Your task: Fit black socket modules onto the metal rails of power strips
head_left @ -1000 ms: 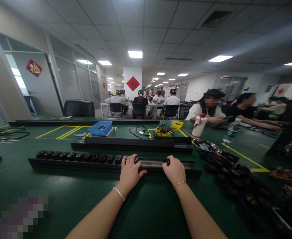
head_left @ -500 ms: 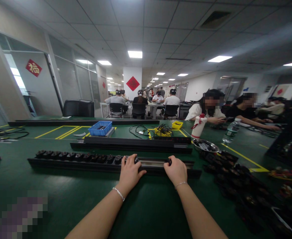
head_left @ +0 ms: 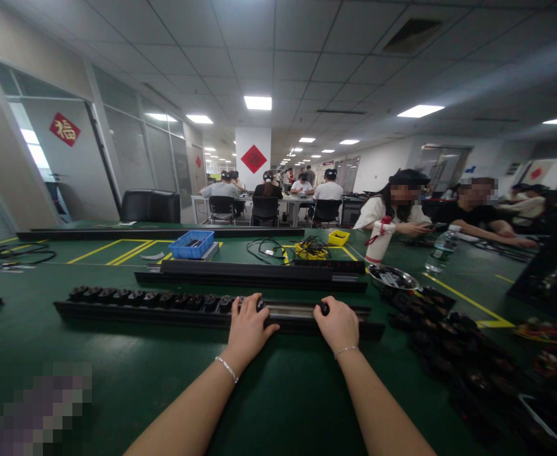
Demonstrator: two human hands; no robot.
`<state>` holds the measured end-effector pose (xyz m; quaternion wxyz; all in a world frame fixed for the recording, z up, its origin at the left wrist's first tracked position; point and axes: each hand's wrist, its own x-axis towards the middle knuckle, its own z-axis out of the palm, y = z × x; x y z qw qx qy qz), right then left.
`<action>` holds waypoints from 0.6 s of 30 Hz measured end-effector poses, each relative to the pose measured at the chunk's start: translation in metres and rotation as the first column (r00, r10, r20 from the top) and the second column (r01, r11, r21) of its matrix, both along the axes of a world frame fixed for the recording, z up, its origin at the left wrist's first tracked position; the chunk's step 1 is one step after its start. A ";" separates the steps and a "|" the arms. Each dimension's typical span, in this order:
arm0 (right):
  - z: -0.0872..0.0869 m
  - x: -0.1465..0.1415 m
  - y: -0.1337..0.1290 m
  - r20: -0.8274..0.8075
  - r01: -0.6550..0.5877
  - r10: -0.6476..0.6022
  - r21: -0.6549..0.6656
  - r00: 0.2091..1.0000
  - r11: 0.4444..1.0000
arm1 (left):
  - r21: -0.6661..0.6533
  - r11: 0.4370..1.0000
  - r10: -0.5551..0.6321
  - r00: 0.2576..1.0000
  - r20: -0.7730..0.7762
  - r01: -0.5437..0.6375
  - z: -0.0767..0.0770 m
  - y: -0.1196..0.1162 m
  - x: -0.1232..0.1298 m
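Observation:
A long black rail point(head_left: 173, 314) lies crosswise on the green table, with a row of small black block-shaped parts point(head_left: 150, 297) along its left and middle stretch. My left hand point(head_left: 250, 326) is curled over the right end of that row, fingers closed on a black part partly hidden beneath them. Farther right, my right hand point(head_left: 339, 324) pinches another small black part point(head_left: 324, 308) at the rail's channel. Between both hands a bare, shiny strip of the channel point(head_left: 291, 310) shows.
Behind lies a second black rail point(head_left: 249, 272), with a blue bin point(head_left: 191, 244) beyond it. Tangled cables surround a yellow bin point(head_left: 311, 253). At right are a metal bowl point(head_left: 418, 289), a water bottle point(head_left: 442, 250), a pile of black parts point(head_left: 454, 354) and co-workers.
My left hand holds its place on the rail. My right hand has shifted very slightly right, with the black part showing more. A co-worker at right has moved their head and arm.

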<state>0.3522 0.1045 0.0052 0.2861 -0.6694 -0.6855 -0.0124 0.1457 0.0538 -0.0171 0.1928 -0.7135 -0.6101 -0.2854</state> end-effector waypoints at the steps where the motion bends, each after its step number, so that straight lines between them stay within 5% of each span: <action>1: 0.001 0.000 0.000 -0.001 0.002 -0.002 -0.008 1.000 1.000 | 0.000 1.000 -0.001 1.000 0.006 0.001 0.000 0.000 0.000; 18: -0.004 0.011 0.007 0.011 0.069 -0.069 0.005 0.998 0.998 | -0.012 1.000 0.007 1.000 0.006 -0.007 0.000 0.000 0.000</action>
